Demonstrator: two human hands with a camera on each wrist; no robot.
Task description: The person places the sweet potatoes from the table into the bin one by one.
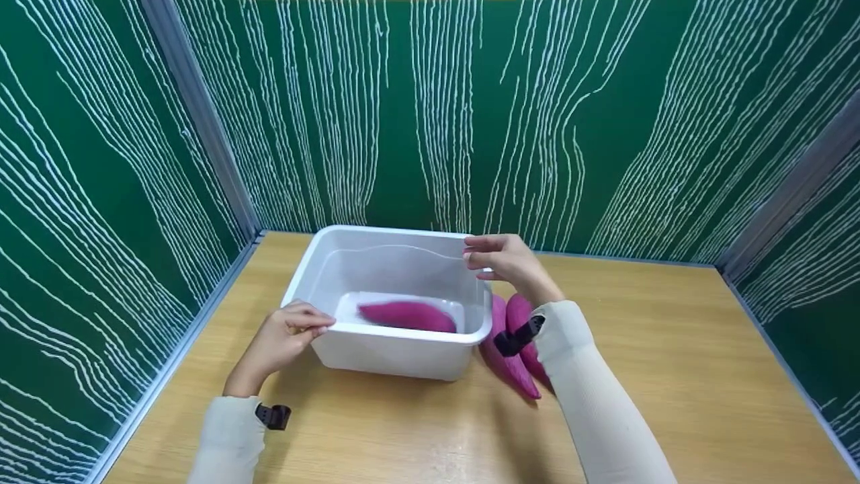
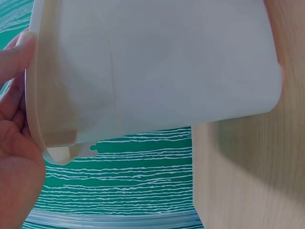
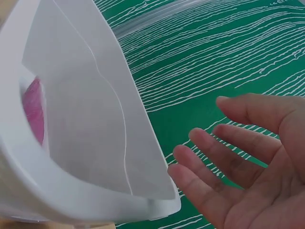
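A white plastic tub [image 1: 393, 353] stands on the wooden table, with one purple sweet potato [image 1: 410, 316] lying in it, slightly blurred. My left hand [image 1: 285, 339] pinches the tub's rim at the front left corner, thumb and fingers on either side in the left wrist view. Near the back right corner of the rim is my right hand [image 1: 507, 262], its fingers apart and loosely bent, holding nothing in the right wrist view. Two more purple sweet potatoes, a nearer one [image 1: 505, 363] and another [image 1: 517, 312], lie against the tub's right side, partly covered by the right wrist.
Green walls [image 1: 447, 134] with white wavy lines rise behind the table [image 1: 672, 363] and along both sides. Grey metal strips [image 1: 201, 114] run up the corners. A black camera mount [image 1: 274, 417] is strapped to each sleeved wrist.
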